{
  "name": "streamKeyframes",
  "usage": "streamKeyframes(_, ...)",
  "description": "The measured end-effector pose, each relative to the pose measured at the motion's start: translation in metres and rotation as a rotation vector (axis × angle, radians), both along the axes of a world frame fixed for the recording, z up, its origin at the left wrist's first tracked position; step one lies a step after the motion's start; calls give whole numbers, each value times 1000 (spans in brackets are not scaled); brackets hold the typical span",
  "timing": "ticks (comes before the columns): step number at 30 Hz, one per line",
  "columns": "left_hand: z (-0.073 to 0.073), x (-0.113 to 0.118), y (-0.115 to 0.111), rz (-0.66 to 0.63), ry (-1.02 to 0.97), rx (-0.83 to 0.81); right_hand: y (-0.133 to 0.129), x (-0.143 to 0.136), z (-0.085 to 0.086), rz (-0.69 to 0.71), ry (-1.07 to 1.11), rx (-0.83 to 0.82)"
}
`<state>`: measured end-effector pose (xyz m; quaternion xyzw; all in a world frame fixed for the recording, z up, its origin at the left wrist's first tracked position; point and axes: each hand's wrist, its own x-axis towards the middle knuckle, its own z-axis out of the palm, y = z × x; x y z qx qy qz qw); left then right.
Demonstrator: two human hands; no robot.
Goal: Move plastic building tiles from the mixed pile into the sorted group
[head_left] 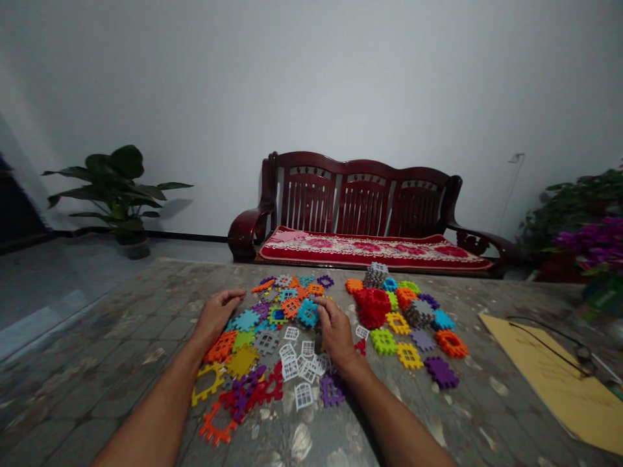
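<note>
My left hand (217, 316) is at the left edge of a loose pile of colourful interlocking plastic pieces, its fingers apart and nothing in them. Over the right part of the pile is my right hand (335, 331), its fingertips at a blue windowed piece (308, 312); whether they grip it is unclear. Between the forearms lie white window frames (304, 395), a yellow piece (242, 360) and an orange piece (217, 423). Right of my right hand stand a red stack (372, 307) and a grey stack (420, 314), with green, yellow and purple pieces around them.
The pieces lie on a grey patterned tabletop (146, 311). A yellow envelope (555, 383) with dark-rimmed glasses (584, 363) is at the right. Beyond the table are a dark red wooden bench (363, 201), a potted plant (121, 188) at left and purple flowers (596, 243) at right.
</note>
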<state>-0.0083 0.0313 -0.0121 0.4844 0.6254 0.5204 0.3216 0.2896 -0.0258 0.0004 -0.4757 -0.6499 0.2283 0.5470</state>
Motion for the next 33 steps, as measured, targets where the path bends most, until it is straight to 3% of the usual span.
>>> streamKeyframes(14,-5,-1,2,-4,25,24,20,13,-13,-50,181,-157)
streamKeyframes(24,-4,1,2,-6,-11,16,30,19,-25,66,313,-218)
streamKeyframes(33,-10,-3,6,-15,26,24,28,17,-18,-16,173,-225)
